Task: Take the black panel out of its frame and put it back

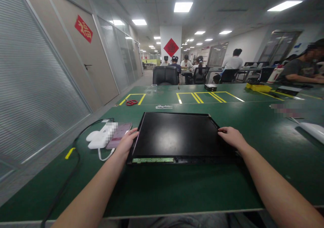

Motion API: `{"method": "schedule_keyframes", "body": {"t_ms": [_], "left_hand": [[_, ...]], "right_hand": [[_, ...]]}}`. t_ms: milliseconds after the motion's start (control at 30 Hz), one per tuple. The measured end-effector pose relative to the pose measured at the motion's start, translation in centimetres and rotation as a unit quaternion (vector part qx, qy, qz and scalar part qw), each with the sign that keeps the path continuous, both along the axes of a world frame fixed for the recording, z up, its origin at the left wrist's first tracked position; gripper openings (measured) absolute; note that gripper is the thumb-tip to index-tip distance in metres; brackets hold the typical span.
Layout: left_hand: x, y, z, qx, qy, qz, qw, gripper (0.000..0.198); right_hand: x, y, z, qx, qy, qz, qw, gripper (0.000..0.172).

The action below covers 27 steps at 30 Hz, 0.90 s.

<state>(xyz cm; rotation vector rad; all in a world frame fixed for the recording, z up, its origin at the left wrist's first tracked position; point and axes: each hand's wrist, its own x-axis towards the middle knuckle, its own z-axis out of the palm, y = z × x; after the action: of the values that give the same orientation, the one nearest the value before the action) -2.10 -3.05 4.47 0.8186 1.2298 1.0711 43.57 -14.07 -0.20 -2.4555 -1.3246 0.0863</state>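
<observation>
A flat black screen panel (pixel 177 135) lies on the green table (pixel 177 187) in front of me, a thin green circuit strip (pixel 153 160) showing along its near edge. My left hand (pixel 128 141) grips the panel's left edge, fingers curled onto it. My right hand (pixel 231 137) holds the right edge the same way, fingers bent over the rim. Both forearms reach in from the bottom of the view.
Left of the panel lie a phone (pixel 118 135), a white power strip (pixel 97 138) and a black cable (pixel 73 167). Red scissors (pixel 131 102), a small black box (pixel 210 87) and a yellow tray (pixel 258 87) sit farther back. Several people sit at distant tables.
</observation>
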Motion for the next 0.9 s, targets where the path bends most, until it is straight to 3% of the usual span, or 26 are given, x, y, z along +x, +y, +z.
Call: {"method": "schedule_keyframes", "body": {"t_ms": [267,500,733,900], "left_hand": [[-0.1,-0.6,0.4,-0.012,-0.002,-0.061,0.998,0.088],[0.2,-1.0,0.5,0.011,-0.021,-0.072,0.997,0.06],[0.4,-1.2,0.8,0.06,-0.028,-0.086,0.994,0.048],[0.4,-0.8,0.4,0.042,-0.073,-0.074,0.994,0.038]], "right_hand": [[-0.1,0.0,0.0,0.002,0.003,0.002,1.0,0.038],[0.0,0.0,-0.2,0.004,0.002,0.007,1.0,0.037],[0.3,0.1,-0.5,0.005,0.002,0.009,1.0,0.037],[0.2,0.1,-0.5,0.007,0.005,0.015,1.0,0.037]]}}
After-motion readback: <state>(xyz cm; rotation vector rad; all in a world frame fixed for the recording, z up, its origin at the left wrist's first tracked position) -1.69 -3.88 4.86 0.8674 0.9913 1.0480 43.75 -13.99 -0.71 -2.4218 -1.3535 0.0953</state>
